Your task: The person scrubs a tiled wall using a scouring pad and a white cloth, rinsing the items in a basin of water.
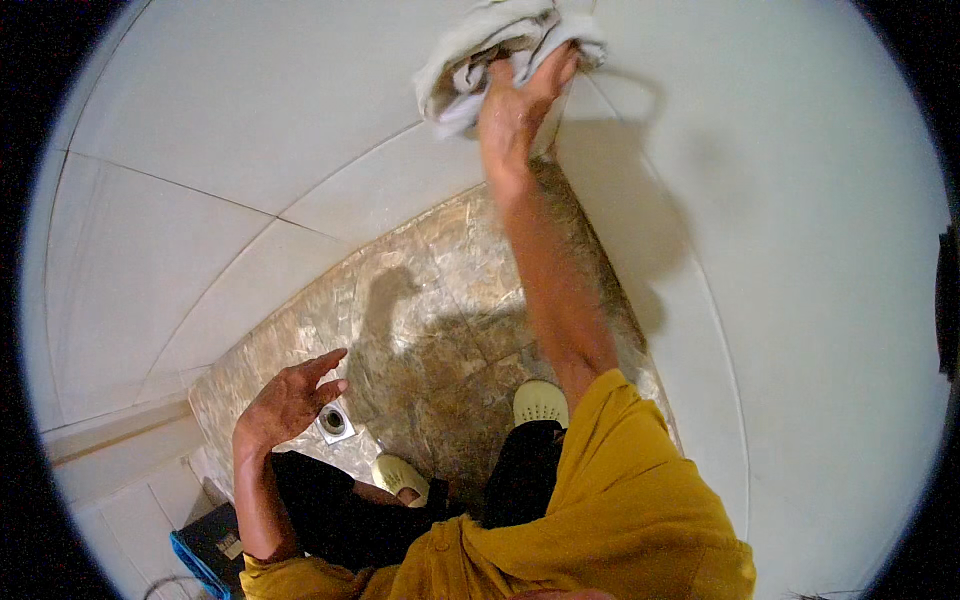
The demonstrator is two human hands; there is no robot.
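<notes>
My right hand (517, 112) reaches far forward and grips a bunched white cloth (469, 64) at the corner where two tiled walls meet. Part of the cloth hides the corner, and its edges look blurred. The pale wall tiles (225, 75) on the left and the white wall (795, 247) on the right rise on either side of it. My left hand (289, 401) hangs empty over the floor, fingers apart, just above a square metal floor drain (334, 421).
Brown stone-patterned floor tiles (442, 360) look shiny and narrow towards the corner. I stand on them in pale yellow clogs (540, 403). A low ledge (120, 435) runs along the left wall. At the lower left sits a black object with a blue edge (199, 562).
</notes>
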